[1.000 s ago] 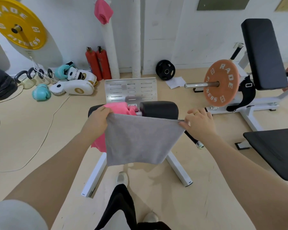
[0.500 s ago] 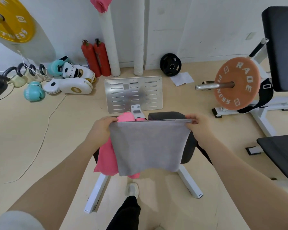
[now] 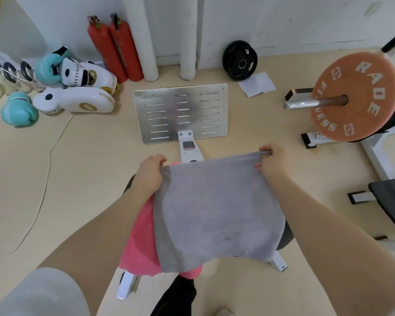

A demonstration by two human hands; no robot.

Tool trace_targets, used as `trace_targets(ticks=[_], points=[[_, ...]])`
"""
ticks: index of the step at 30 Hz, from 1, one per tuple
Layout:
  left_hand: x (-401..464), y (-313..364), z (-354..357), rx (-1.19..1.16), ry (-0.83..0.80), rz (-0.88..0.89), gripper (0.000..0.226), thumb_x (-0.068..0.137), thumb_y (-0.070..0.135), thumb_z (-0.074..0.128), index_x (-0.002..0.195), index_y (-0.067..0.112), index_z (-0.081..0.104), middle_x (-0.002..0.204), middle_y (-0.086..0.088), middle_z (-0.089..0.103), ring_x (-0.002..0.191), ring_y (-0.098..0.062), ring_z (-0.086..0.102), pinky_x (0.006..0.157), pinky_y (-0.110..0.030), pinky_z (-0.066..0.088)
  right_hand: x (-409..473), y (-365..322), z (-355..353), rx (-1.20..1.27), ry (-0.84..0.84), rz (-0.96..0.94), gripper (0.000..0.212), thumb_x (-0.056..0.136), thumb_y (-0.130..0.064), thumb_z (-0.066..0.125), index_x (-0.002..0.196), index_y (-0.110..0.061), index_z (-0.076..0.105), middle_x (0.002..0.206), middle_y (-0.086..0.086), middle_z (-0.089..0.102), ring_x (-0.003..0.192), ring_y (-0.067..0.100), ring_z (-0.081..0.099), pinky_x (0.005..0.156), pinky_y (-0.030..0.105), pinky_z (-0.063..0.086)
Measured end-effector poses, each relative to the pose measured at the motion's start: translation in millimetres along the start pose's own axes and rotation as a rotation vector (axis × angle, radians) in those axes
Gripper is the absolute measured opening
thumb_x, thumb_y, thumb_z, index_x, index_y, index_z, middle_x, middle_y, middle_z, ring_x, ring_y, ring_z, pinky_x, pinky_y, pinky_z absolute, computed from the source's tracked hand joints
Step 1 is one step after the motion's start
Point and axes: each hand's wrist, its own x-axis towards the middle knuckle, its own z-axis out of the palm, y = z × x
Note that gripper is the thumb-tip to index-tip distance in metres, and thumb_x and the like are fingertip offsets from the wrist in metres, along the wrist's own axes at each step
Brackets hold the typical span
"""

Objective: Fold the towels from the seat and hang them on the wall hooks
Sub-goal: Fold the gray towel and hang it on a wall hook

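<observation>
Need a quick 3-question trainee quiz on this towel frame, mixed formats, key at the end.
1. True or false: both hands grip the grey towel at its top corners.
2. Which colour is the towel lying under the grey one? A) pink B) blue C) green
3. Fill in: the two red cylinders by the wall are fire ____.

Key:
1. True: left hand and right hand each pinch a corner.
2. A, the pink towel.
3. extinguishers.
</observation>
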Motion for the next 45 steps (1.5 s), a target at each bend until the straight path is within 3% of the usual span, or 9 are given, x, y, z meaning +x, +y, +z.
trace_targets(ticks=[3,6,10,16,19,28,32,38,45], points=[[-5.6,-8.2,10.4,0.015,-0.102,-0.09,0.035,0.092,0.006,0.044,0.126,0.0,0.049,0.124,-0.021,0.057,0.116,-0.034,0.051,0.093,-0.033,0.036,-12.6,13.4,6.3,-0.159,-0.179,-0.038,0.043,0.093,-0.005,0.044,0.135,-0.013,0.042,0.14,0.007,0.044,0.121,0.027,0.05,0.102,0.035,0.037],[-19.1,-8.4,8.7,0.015,-0.046,-0.057,0.032,0.095,0.012,0.042,0.124,0.0,0.051,0.123,-0.022,0.055,0.117,-0.036,0.049,0.092,-0.033,0.035,-27.3,24.8,-0.6,-0.194,-0.213,-0.14,0.048,0.093,-0.008,0.045,0.14,-0.011,0.036,0.147,0.007,0.036,0.132,0.025,0.04,0.105,0.03,0.031],[-52.5,-0.6,3.9,-0.031,0.114,-0.008,0.031,0.094,0.007,0.041,0.121,0.002,0.055,0.122,-0.021,0.053,0.114,-0.034,0.049,0.098,-0.033,0.033,-48.7,37.9,-21.0,-0.29,-0.203,-0.17,0.04,0.093,-0.008,0.044,0.133,-0.006,0.045,0.139,0.012,0.044,0.126,0.029,0.043,0.1,0.032,0.034],[-140.5,10.8,28.3,-0.142,0.305,-0.01,0.021,0.094,0.006,0.04,0.09,-0.002,0.06,0.088,-0.016,0.06,0.079,-0.023,0.048,0.069,-0.027,0.032,-96.3,71.5,-49.4,-0.261,-0.078,-0.147,0.03,0.089,-0.007,0.044,0.118,-0.006,0.05,0.117,0.013,0.05,0.104,0.032,0.05,0.082,0.036,0.045],[-182.3,5.4,56.8,-0.259,0.362,-0.076,0.02,0.095,0.009,0.039,0.092,0.003,0.057,0.086,-0.009,0.056,0.081,-0.02,0.049,0.077,-0.034,0.039,-122.4,99.7,-53.7,-0.162,-0.177,0.004,0.01,0.088,-0.013,0.046,0.097,-0.011,0.044,0.088,0.006,0.048,0.08,0.025,0.047,0.055,0.027,0.036],[-207.8,-5.4,107.9,-0.405,0.478,-0.38,0.032,0.091,0.015,0.048,0.113,-0.008,0.048,0.112,-0.029,0.053,0.102,-0.041,0.051,0.082,-0.046,0.043,-148.3,149.7,-31.9,0.213,-0.298,0.126,0.018,0.089,-0.021,0.047,0.076,-0.01,0.042,0.068,-0.001,0.036,0.062,0.016,0.033,0.053,0.023,0.025],[-204.0,-6.3,114.3,-0.565,0.454,-0.436,0.037,0.093,0.023,0.048,0.111,-0.009,0.047,0.096,-0.022,0.051,0.095,-0.039,0.053,0.075,-0.04,0.041,-142.0,150.1,-30.2,0.324,-0.345,0.198,0.026,0.089,-0.024,0.058,0.109,-0.008,0.057,0.099,0.004,0.058,0.088,0.02,0.053,0.059,0.022,0.042],[-209.7,-10.8,120.4,-0.578,0.211,-0.432,0.045,0.095,0.038,0.044,0.121,0.001,0.051,0.112,-0.012,0.057,0.106,-0.03,0.053,0.092,-0.038,0.043,-142.1,161.0,-27.8,0.428,-0.436,0.211,0.034,0.088,-0.025,0.061,0.118,-0.01,0.056,0.115,0.005,0.064,0.104,0.025,0.06,0.089,0.039,0.051],[-226.8,-15.4,106.9,-0.862,0.235,-0.428,0.025,0.094,0.033,0.05,0.081,0.011,0.047,0.082,-0.003,0.051,0.079,-0.019,0.049,0.075,-0.036,0.042,-148.0,164.0,-49.0,0.285,-0.418,0.11,0.034,0.092,-0.034,0.055,0.112,-0.007,0.053,0.107,0.008,0.06,0.101,0.028,0.059,0.088,0.044,0.052]])
